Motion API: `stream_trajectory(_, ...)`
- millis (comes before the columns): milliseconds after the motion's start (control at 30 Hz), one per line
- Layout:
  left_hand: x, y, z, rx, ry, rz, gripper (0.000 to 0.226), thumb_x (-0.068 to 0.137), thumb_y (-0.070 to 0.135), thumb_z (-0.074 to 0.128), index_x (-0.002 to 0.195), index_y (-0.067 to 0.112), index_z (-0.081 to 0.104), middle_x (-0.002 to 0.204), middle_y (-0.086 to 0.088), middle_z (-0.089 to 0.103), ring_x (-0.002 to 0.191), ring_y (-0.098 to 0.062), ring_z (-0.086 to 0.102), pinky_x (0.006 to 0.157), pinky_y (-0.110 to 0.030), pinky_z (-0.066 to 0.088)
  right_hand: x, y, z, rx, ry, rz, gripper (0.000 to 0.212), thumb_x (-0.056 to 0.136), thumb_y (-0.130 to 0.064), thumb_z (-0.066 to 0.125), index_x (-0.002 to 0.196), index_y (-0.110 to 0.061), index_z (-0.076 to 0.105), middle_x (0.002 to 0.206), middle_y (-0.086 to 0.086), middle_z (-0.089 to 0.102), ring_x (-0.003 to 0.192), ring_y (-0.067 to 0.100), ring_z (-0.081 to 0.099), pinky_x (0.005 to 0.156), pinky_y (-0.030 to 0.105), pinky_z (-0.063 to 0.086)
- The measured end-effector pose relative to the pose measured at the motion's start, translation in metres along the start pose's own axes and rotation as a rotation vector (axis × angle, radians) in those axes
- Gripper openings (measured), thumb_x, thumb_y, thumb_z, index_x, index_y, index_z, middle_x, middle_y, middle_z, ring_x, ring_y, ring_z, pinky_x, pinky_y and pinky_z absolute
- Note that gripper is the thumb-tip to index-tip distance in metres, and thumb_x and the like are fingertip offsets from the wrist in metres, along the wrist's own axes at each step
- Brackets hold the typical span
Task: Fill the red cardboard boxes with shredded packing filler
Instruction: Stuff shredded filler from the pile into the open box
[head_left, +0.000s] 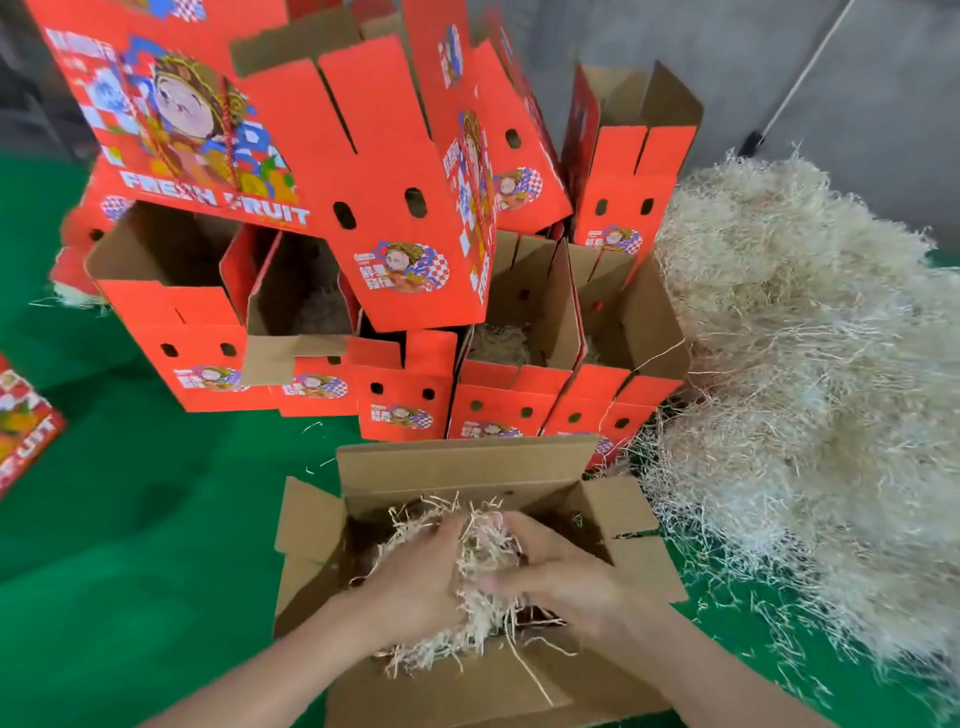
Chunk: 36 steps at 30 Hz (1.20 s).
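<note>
Gripping a clump of shredded filler (485, 556) from both sides, the left hand (415, 582) and right hand (566, 577) sit close together inside the open box (457, 462). Fingers of both hands are curled into the strands; the clump fills the gap between the palms. Loose strands hang below the hands and trail over the near flap of the box.

Open box: stands on the green surface (130, 519) at its near side, roughly midway between left and right edges. All flaps folded outward, brown inner faces showing. Dark interior visible around the clump; how full it is cannot be told.

Pile of filler (805, 389): large, pale, along the right side of the surface, just beside the open box's right flap. Stray strands scattered on the green between them.

Stack of red boxes (395, 171): behind the open box toward the far side, touching the pile at its right end. Lower row upright with tops open; one of these (498, 343) shows filler inside. Upper boxes rest tilted on the lower row.

Flat red box (26, 421): at the left edge, well apart from the hands.
</note>
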<state>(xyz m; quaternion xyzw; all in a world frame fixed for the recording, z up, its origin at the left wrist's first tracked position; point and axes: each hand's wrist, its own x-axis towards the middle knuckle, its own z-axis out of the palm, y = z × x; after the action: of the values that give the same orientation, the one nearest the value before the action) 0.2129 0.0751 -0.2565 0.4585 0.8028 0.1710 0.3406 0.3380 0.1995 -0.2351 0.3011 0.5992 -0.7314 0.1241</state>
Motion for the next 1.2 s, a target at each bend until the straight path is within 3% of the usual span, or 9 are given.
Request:
stream_trajectory(167, 0.014, 0.0, 0.008, -0.038, -0.017, 0.021, 0.092, 0.075, 0.022, 0.068, 0.146, 0.028, 0.011, 0.133, -0.001, 0.044, 0.108, -0.012, 0.05, 0.09, -0.025, 0.045, 0.004, -0.001, 0.01, -0.135, 0.084, 0.042, 0.096, 0.067, -0.008, 0.075, 0.145, -0.025, 0.021, 0.138, -0.02, 0.023, 0.135, 0.009, 0.025, 0.107, 0.024, 0.022)
stream_trajectory(367, 0.007, -0.01, -0.009, -0.333, -0.051, 0.12, 0.084, 0.068, 0.036, 0.073, 0.135, 0.052, 0.026, 0.14, 0.023, 0.03, 0.124, 0.004, 0.031, 0.097, -0.016, 0.028, 0.01, -0.005, -0.014, -0.198, 0.259, 0.068, 0.066, 0.079, 0.002, 0.06, 0.139, -0.014, 0.038, 0.133, 0.007, 0.05, 0.095, 0.008, 0.06, 0.094, 0.027, 0.046)
stream_trajectory(600, 0.001, -0.014, -0.026, -0.753, 0.534, -0.063, 0.046, 0.079, -0.011, 0.058, 0.098, 0.031, 0.063, 0.102, 0.014, 0.066, 0.107, -0.007, 0.059, 0.092, -0.022, 0.042, 0.012, -0.006, -0.041, -0.22, 0.342, 0.144, 0.073, 0.087, -0.004, 0.051, 0.148, -0.017, 0.012, 0.136, -0.001, 0.038, 0.122, 0.018, 0.041, 0.106, 0.035, 0.028)
stream_trajectory(633, 0.003, -0.014, -0.026, -0.777, 0.464, -0.129, 0.05, 0.077, -0.011, 0.059, 0.106, 0.03, 0.06, 0.112, 0.018, 0.059, 0.117, -0.011, 0.053, 0.097, -0.025, 0.037, 0.014, -0.004, -0.043, -0.185, 0.353, 0.132, 0.072, 0.087, -0.002, 0.051, 0.147, -0.017, 0.015, 0.128, -0.005, 0.043, 0.126, 0.017, 0.02, 0.106, 0.034, 0.028)
stream_trajectory(667, 0.004, -0.013, -0.025, -0.842, 0.319, -0.216, 0.057, 0.075, -0.006, 0.062, 0.118, 0.029, 0.053, 0.119, 0.019, 0.049, 0.125, -0.012, 0.044, 0.101, -0.029, 0.032, 0.015, -0.005, -0.043, -0.136, 0.343, 0.108, 0.068, 0.086, 0.001, 0.05, 0.145, -0.018, 0.023, 0.119, -0.006, 0.051, 0.087, 0.011, 0.041, 0.104, 0.032, 0.031)
stream_trajectory(733, 0.008, -0.004, -0.019, -1.028, 0.027, -0.404, 0.073, 0.074, 0.004, 0.067, 0.138, 0.022, 0.036, 0.126, 0.015, 0.041, 0.125, -0.013, 0.036, 0.105, -0.038, 0.028, 0.016, -0.007, -0.039, -0.017, 0.281, 0.041, 0.053, 0.086, 0.006, 0.046, 0.133, -0.019, 0.042, 0.103, -0.008, 0.067, 0.094, 0.008, 0.063, 0.087, 0.023, 0.047)
stream_trajectory(867, 0.016, 0.002, -0.009, -1.129, 0.051, -0.554, 0.022, 0.078, -0.008, 0.059, 0.091, 0.008, 0.051, 0.128, -0.005, 0.048, 0.111, -0.021, 0.046, 0.086, -0.034, 0.04, 0.017, -0.009, -0.038, 0.305, 0.233, 0.003, 0.02, 0.084, -0.004, 0.052, 0.104, -0.008, 0.052, 0.072, 0.001, 0.063, 0.061, 0.009, 0.058, 0.05, 0.016, 0.046)
stream_trajectory(1033, 0.014, -0.001, -0.011, -1.081, 0.041, -0.442, 0.026, 0.078, 0.002, 0.067, 0.097, 0.019, 0.061, 0.111, 0.007, 0.063, 0.092, -0.008, 0.057, 0.059, -0.025, 0.04, 0.006, -0.002, -0.03, 0.121, 0.05, 0.103, 0.065, 0.068, -0.027, 0.075, 0.127, -0.016, 0.049, 0.119, 0.005, 0.061, 0.111, 0.02, 0.055, 0.091, 0.043, 0.047)
stream_trajectory(1200, 0.007, 0.0, -0.015, -1.078, 0.12, -0.464, 0.055, 0.07, 0.002, 0.077, 0.116, 0.019, 0.054, 0.084, 0.011, 0.066, 0.077, -0.005, 0.061, 0.057, -0.026, 0.05, 0.006, -0.012, -0.02, 0.024, 0.238, 0.018, 0.034, 0.079, 0.003, 0.063, 0.103, -0.02, 0.057, 0.117, 0.011, 0.062, 0.1, 0.02, 0.062, 0.097, 0.036, 0.045)
